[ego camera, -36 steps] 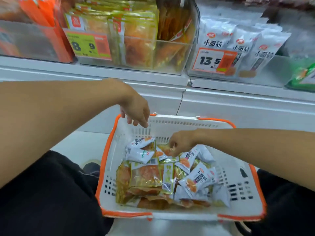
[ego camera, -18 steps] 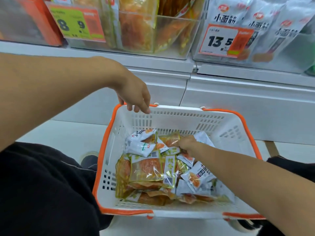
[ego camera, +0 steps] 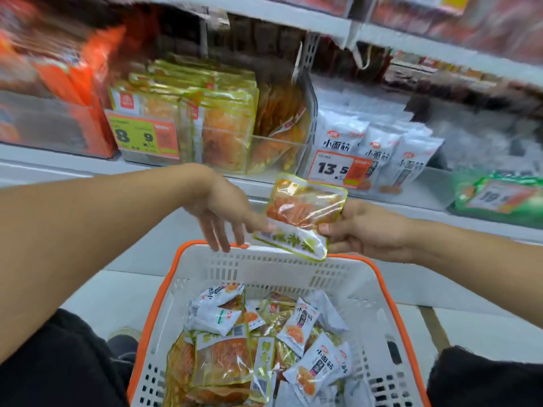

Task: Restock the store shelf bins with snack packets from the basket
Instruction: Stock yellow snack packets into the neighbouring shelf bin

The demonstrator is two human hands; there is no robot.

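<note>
A white basket with an orange rim (ego camera: 296, 264) sits below me, holding several yellow-edged and white snack packets (ego camera: 258, 345). My right hand (ego camera: 361, 230) grips a yellow-edged clear packet of orange snacks (ego camera: 302, 212) by its right side, held above the basket's far rim. My left hand (ego camera: 226, 212) reaches to the packet's lower left corner, fingertips touching it, the other fingers spread over the rim. On the shelf behind, a clear bin of matching yellow packets (ego camera: 205, 118) carries an 8.9 price tag.
To the right of the yellow bin stands a bin of white packets (ego camera: 382, 148) tagged 13.5, then a green-packet bin (ego camera: 499, 198). Orange boxes (ego camera: 73, 83) fill the bin at left. An upper shelf edge (ego camera: 323, 22) runs overhead. My dark-clothed knees flank the basket.
My right hand has lifted a yellow-edged packet out of the basket up above the far rim. My left hand moved right to meet it. The view tilted up toward the shelf.
</note>
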